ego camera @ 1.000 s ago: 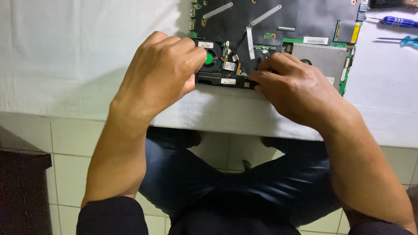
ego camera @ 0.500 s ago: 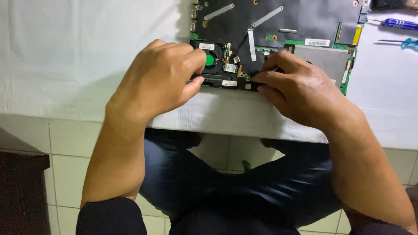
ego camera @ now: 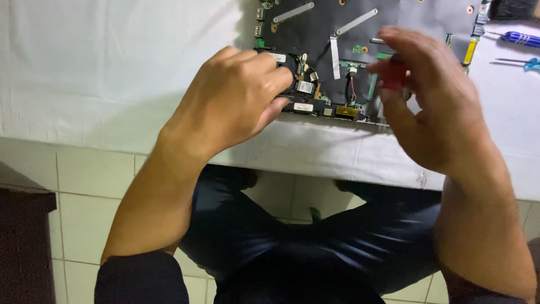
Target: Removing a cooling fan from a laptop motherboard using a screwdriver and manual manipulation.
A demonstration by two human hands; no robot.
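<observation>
Left hand [ego camera: 233, 98] curls closed over the fan corner of the opened laptop board [ego camera: 360, 34] at the counter [ego camera: 112, 67] edge, right hand [ego camera: 430, 98] hovers half-open, grip blurred, cannot tell contents; fan unremoved.

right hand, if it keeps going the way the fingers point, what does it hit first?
Probably the circuit board. The right hand is raised and blurred, its fingers aimed up and left over the board's green edge near the small red and black wires. Depth is unclear, so its height above the board cannot be told.
</observation>
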